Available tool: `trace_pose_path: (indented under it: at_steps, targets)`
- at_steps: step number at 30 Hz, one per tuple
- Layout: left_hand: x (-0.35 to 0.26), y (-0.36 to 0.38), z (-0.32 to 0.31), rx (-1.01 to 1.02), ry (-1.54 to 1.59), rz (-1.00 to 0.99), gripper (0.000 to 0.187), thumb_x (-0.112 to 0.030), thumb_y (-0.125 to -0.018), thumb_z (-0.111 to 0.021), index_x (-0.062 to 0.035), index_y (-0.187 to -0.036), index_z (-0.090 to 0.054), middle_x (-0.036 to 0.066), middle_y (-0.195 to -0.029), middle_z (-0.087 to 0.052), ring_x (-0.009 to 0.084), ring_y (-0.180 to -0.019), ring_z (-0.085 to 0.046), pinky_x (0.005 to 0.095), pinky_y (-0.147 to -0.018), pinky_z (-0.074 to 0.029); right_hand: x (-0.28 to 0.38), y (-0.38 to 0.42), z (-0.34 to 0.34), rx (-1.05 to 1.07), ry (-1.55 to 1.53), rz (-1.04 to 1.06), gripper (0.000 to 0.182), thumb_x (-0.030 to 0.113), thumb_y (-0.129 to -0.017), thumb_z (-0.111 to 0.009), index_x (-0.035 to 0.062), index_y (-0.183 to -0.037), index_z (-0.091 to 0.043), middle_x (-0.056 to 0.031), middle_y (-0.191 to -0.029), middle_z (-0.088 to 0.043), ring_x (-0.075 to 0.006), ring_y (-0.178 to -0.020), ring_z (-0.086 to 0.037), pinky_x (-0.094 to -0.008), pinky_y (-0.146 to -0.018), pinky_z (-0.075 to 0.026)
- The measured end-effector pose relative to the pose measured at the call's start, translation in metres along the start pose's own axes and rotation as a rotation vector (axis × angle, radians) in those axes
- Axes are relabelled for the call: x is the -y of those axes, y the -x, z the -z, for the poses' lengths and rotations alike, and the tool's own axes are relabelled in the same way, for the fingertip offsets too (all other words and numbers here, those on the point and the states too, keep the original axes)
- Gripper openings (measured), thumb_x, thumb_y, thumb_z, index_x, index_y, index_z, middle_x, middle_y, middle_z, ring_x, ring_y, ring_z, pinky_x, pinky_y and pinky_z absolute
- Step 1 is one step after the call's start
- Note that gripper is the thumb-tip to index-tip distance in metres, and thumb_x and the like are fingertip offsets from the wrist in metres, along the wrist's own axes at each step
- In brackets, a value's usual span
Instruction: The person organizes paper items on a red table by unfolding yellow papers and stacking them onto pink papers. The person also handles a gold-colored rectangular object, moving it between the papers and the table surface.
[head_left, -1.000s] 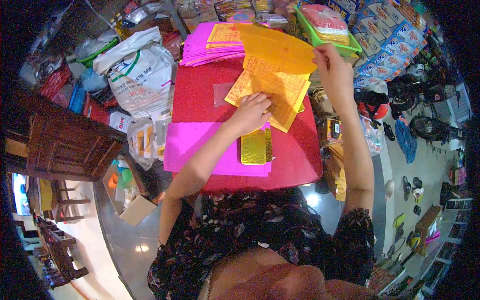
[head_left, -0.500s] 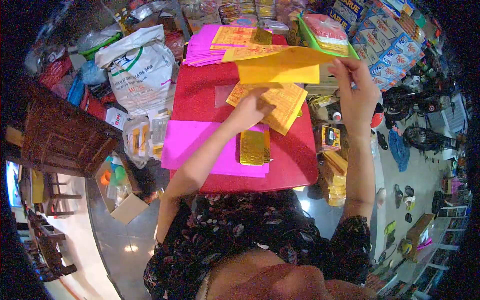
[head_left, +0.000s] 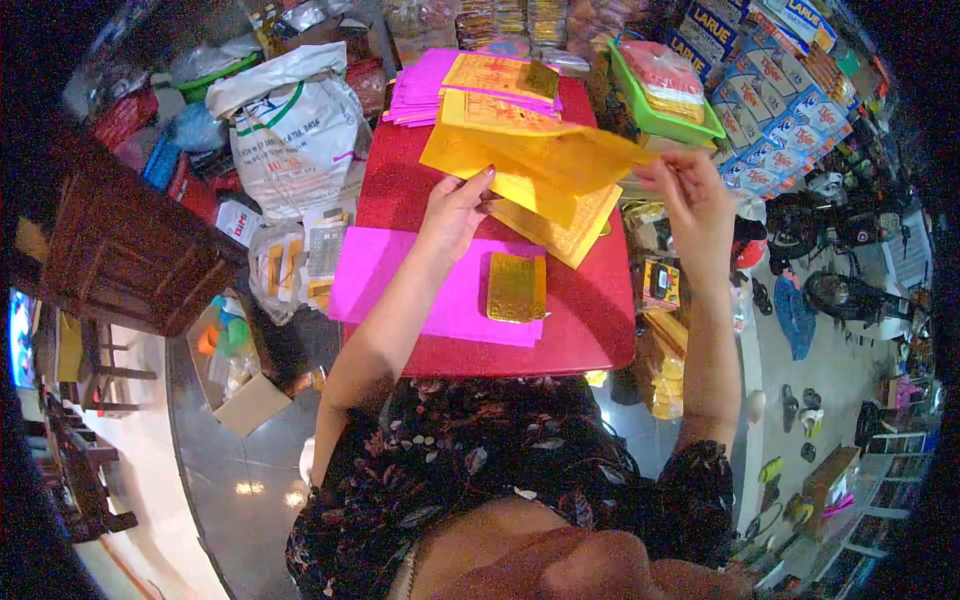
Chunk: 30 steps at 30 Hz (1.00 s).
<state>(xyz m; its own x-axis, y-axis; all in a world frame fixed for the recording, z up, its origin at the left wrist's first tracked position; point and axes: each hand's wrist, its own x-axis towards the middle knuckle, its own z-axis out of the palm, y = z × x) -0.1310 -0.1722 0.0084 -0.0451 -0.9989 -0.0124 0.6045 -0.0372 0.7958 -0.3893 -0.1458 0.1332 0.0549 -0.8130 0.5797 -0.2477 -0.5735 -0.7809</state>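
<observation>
A yellow paper sheet [head_left: 540, 165] is held aloft over the red table [head_left: 590, 325]. My right hand [head_left: 692, 195] pinches its right corner. On the left, my left hand [head_left: 455, 215] has thumb and fingers closed at the sheet's lower left edge. Beneath it lies printed yellow paper [head_left: 570, 245], partly hidden by the raised sheet. Nearer me, a gold-coloured rectangular packet [head_left: 517, 287] rests on pink paper [head_left: 400, 290]. At the far end are stacked pink sheets [head_left: 415, 90], with printed yellow paper [head_left: 485, 75] and a small gold piece [head_left: 541, 80] on top.
A green basket [head_left: 690, 125] with packed papers stands at the back right, beside beer cartons [head_left: 775, 110]. To the left are a white sack [head_left: 295, 150] and an open cardboard box [head_left: 250, 400]. Yellow bundles [head_left: 668, 365] sit right of the table.
My left hand has drawn back leftward from the lower yellow paper to the raised sheet's edge. The sheet now tilts lower toward me, its right corner still in my right hand.
</observation>
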Motion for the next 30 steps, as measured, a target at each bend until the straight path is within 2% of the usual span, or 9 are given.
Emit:
trace_pose_path:
  at_steps: [4,6,9,13,17,21,25,26,30]
  targets:
    - [0.0,0.01,0.0,-0.041,0.011,-0.06,0.02,-0.015,-0.09,-0.064,-0.0088,-0.109,-0.06,0.002,-0.1,-0.066,0.0102,-0.082,-0.061,0.0249,-0.068,-0.046,-0.006,0.014,0.0,0.057,0.201,-0.007,0.012,0.006,-0.091,-0.061,-0.0034,-0.097,-0.059,-0.0105,-0.081,-0.067,-0.0142,-0.076,-0.068,-0.0262,-0.068,-0.055]
    - [-0.001,0.012,0.0,-0.063,-0.075,-0.039,0.016,-0.013,-0.087,-0.067,-0.0086,-0.102,-0.063,0.0,-0.092,-0.066,0.0075,-0.073,-0.058,0.0215,-0.062,-0.045,-0.003,0.016,-0.001,0.048,0.168,-0.062,0.012,0.006,-0.091,-0.061,-0.0037,-0.096,-0.059,-0.0102,-0.081,-0.067,-0.0142,-0.075,-0.068,-0.0261,-0.066,-0.055]
    - [0.001,0.015,0.004,-0.036,-0.169,-0.059,0.015,-0.014,-0.087,-0.068,-0.0089,-0.101,-0.064,-0.002,-0.088,-0.066,0.0058,-0.07,-0.057,0.0203,-0.06,-0.044,-0.007,0.015,0.0,0.031,0.117,-0.124,0.013,0.007,-0.09,-0.062,-0.0042,-0.095,-0.059,-0.0095,-0.081,-0.067,-0.0138,-0.073,-0.068,-0.0256,-0.062,-0.055]
    - [0.003,0.017,0.006,-0.012,-0.174,-0.085,0.016,-0.015,-0.086,-0.069,-0.0087,-0.1,-0.064,-0.002,-0.087,-0.066,0.0044,-0.07,-0.056,0.0198,-0.059,-0.044,-0.019,0.014,0.004,0.048,0.115,-0.138,0.015,0.009,-0.09,-0.063,-0.0042,-0.095,-0.059,-0.0086,-0.082,-0.066,-0.0132,-0.071,-0.067,-0.0242,-0.06,-0.054]
    - [0.0,0.025,0.008,-0.028,-0.249,-0.03,0.016,-0.014,-0.086,-0.069,-0.0082,-0.1,-0.065,-0.002,-0.089,-0.066,0.005,-0.071,-0.057,0.0199,-0.06,-0.044,-0.018,0.013,0.005,0.04,0.114,-0.183,0.016,0.01,-0.09,-0.064,-0.0042,-0.094,-0.059,-0.0086,-0.081,-0.066,-0.0132,-0.069,-0.067,-0.024,-0.059,-0.054]
    - [-0.016,0.054,0.004,-0.036,-0.253,-0.006,0.019,-0.013,-0.086,-0.069,-0.0071,-0.104,-0.065,-0.002,-0.091,-0.066,0.0051,-0.073,-0.057,0.0208,-0.063,-0.044,-0.031,0.015,0.013,0.054,0.098,-0.315,0.02,0.015,-0.091,-0.062,-0.0047,-0.093,-0.059,-0.0088,-0.08,-0.065,-0.0135,-0.067,-0.067,-0.0233,-0.058,-0.054]
    - [-0.016,0.071,0.027,-0.062,-0.305,0.05,0.023,-0.018,-0.085,-0.071,-0.0082,-0.105,-0.066,-0.003,-0.093,-0.067,0.0046,-0.073,-0.056,0.021,-0.062,-0.041,-0.054,0.032,0.016,0.123,0.042,-0.474,0.022,0.018,-0.094,-0.059,-0.0038,-0.094,-0.06,-0.0082,-0.078,-0.065,-0.0139,-0.066,-0.067,-0.0233,-0.057,-0.053]
    - [-0.017,0.074,0.031,-0.071,-0.303,0.054,0.023,-0.018,-0.085,-0.071,-0.0082,-0.105,-0.066,-0.003,-0.093,-0.067,0.0046,-0.073,-0.056,0.021,-0.062,-0.041,-0.059,0.038,0.014,0.116,0.001,-0.491,0.019,0.018,-0.094,-0.06,-0.0002,-0.093,-0.06,-0.004,-0.073,-0.063,-0.0101,-0.062,-0.063,-0.0213,-0.056,-0.051]
    - [-0.023,0.094,0.043,-0.062,-0.453,0.116,0.026,-0.025,-0.084,-0.071,-0.0092,-0.105,-0.066,-0.003,-0.09,-0.067,0.0052,-0.073,-0.056,0.0214,-0.062,-0.04,-0.064,0.064,0.013,0.213,0.021,-0.592,0.022,0.021,-0.095,-0.056,-0.0003,-0.095,-0.06,-0.0044,-0.074,-0.064,-0.0116,-0.061,-0.064,-0.0228,-0.055,-0.051]
